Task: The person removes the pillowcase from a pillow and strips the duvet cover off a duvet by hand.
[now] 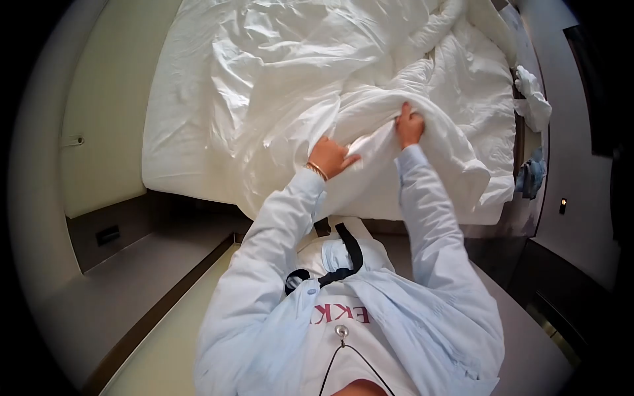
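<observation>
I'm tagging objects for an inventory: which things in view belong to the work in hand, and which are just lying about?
In the work:
- white cover, rumpled
- bed beneath it
- left hand and right hand, both at the cover

Apparently lying about:
- crumpled white item, beyond the bed's right side
- blue item, nearby

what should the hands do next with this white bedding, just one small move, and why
Probably ease the right hand outward, away from the left hand, to spread the white bedding: it lies rumpled around both hands, and the right hand is at a raised, bunched fold.
</observation>
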Available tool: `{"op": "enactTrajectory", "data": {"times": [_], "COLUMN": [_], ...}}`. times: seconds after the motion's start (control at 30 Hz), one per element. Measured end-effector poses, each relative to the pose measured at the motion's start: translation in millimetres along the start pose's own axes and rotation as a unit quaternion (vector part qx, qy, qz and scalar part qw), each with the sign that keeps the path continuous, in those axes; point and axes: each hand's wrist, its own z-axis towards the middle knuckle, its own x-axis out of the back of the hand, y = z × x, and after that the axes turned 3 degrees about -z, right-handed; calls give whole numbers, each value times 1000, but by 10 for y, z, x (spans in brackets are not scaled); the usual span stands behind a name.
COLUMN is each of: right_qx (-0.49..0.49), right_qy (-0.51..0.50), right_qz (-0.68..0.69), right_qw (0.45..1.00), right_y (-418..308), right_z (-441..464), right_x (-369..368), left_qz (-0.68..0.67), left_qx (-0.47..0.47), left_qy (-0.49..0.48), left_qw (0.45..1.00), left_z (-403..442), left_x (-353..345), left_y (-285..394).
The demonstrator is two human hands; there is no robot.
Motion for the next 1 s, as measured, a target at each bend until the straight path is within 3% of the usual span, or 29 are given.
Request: {"op": "enactTrajectory", "data": {"times": [0.03, 0.1, 0.13, 0.17, 0.2, 0.23, 0.27, 0.3, 0.33, 0.37, 0.4, 0.43, 0.47, 0.5, 0.53, 0.6, 0.63, 0.67, 0.7, 0.73, 0.77, 0.8, 0.87, 0.93, 1.0], "right_qx": [42, 66, -9, -19, -14, -2, -108, -120, -116, 8, 130, 141, 21, 26, -46, -193, -245, -236, -170, -25, 42, 162, 319, 398, 477], "right_qy": [-12, 31, 35, 58, 65, 75, 157, 178, 179, 191, 189, 210, 223, 227, 260, 299, 355, 362, 186, 147, 137, 112, 162, 32, 6], "right_qz": [-23, -82, 4, -24, 145, 161, 260, 395, 397, 202, -12, -147, 37, 30, 191, 494, 276, 47, -4, -1, -25, -148, -305, -292, -239], "right_qw": [999, 994, 999, 998, 987, 984, 947, 893, 892, 961, 973, 956, 974, 973, 945, 793, 859, 901, 968, 989, 989, 969, 883, 869, 846], "right_y": [-102, -339, -606, -549, -589, -546, -758, -539, -373, -146, 131, 870, 1078, 1344, 1611, 2062, 1756, 1410, 2077, 2093, 2076, 1755, 703, 197, -106], "right_z": [249, 639, 730, 1115, 1322, 1612, 1761, 2239, 2437, 2469, 2558, 2902, 2660, 2503, 2349, 2232, 1897, 1574, 1728, 1417, 1234, 1044, 504, 153, -119], "right_x": [116, 290, 442, 570, 782, 1065, 1374, 1698, 1992, 2340, 2769, 3261, 3332, 3393, 3418, 3329, 2988, 2669, 2524, 2179, 1835, 1702, 1344, 1003, 545], "left_qz": [-12, -16, -18, -17, -14, 7, 29, 32, 25, 13, 5, -19, -40, -52, -65, -64, -51, -38, -22, -28, -9, 15, -5, 46, 3], "left_qx": [-44, -63, -88, -80, -76, -61, -45, -44, -29, -17, -21, -18, -15, -10, -5, 24, 49, 67, 120, 110, 106, 104, 100, -97, -151], "left_qy": [59, 76, 95, 111, 115, 120, 124, 130, 142, 149, 146, 164, 184, 184, 185, 136, 101, 69, -10, -23, 16, 61, 10, 62, 33], "left_qw": [997, 995, 991, 990, 990, 991, 991, 990, 989, 989, 989, 986, 982, 981, 981, 988, 992, 995, 992, 993, 994, 993, 995, 992, 988], "left_z": [-75, -262, -322, -433, -565, -694, -812, -904, -1002, -1078, -1123, -1170, -1181, -1178, -1139, -969, -902, -810, -709, -592, -487, -321, -18, 292, 556], "left_x": [25, 208, 375, 587, 765, 919, 1028, 1100, 1147, 1174, 1181, 1178, 1169, 1121, 1052, 946, 863, 796, 805, 807, 815, 833, 764, 518, 327], "left_y": [43, 164, 203, 249, 292, 319, 313, 284, 244, 195, 132, 67, -38, -173, -309, -589, -721, -845, -891, -878, -859, -819, -666, -441, -191]}}
